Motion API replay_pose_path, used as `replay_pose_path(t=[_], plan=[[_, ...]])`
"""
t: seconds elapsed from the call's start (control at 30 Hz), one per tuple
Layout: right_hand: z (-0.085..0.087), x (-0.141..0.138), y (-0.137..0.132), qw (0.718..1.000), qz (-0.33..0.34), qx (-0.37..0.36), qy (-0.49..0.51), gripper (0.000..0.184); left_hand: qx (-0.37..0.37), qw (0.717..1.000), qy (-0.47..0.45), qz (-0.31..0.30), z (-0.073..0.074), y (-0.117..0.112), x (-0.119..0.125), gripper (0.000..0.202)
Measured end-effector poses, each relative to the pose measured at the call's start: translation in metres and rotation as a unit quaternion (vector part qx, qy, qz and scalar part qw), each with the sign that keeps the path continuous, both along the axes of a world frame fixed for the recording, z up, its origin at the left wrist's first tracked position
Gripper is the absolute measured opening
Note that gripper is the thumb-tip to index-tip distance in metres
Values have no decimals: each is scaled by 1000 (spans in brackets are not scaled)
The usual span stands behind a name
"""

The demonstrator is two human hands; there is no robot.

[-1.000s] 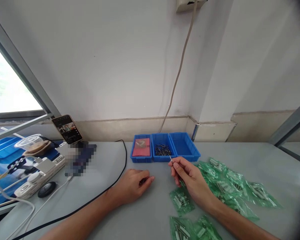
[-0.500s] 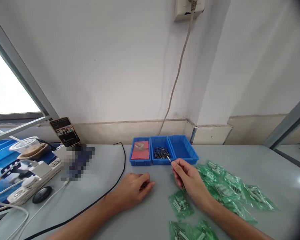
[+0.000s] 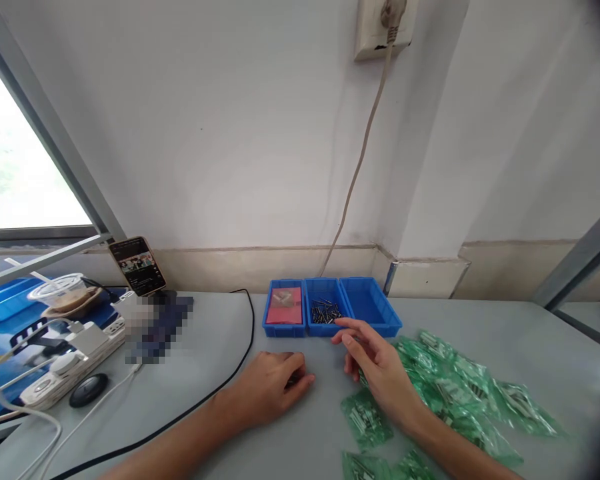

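Screws [image 3: 325,312] lie in the middle blue box [image 3: 329,331] in the head view, at 11 o'clock from the right hand [image 3: 371,360]. The fingers of this hand are loosely curved and a little parted, with nothing visible between them. At 9 o'clock from it, the left hand [image 3: 273,388] rests on the surface [image 3: 300,443], fingers curled; I cannot tell if they hold something. Green bags [image 3: 453,383] lie at 3 o'clock.
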State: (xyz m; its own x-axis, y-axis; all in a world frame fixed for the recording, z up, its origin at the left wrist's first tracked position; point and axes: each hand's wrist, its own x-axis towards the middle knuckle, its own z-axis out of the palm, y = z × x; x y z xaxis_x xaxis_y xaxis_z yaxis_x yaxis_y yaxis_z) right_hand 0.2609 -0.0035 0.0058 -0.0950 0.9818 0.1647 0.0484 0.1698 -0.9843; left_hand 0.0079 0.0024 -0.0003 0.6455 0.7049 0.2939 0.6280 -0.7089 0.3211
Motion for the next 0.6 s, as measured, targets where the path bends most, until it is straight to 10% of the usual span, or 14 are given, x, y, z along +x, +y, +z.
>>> replay_pose_path(t=[0.23,0.6], plan=[[3,0,-9,979,31,56,-194,30,12,1000,10,-15,3,0,0,12],[7,-2,-11,968,49,97,-225,30,32,999,36,-19,6,0,1,8]])
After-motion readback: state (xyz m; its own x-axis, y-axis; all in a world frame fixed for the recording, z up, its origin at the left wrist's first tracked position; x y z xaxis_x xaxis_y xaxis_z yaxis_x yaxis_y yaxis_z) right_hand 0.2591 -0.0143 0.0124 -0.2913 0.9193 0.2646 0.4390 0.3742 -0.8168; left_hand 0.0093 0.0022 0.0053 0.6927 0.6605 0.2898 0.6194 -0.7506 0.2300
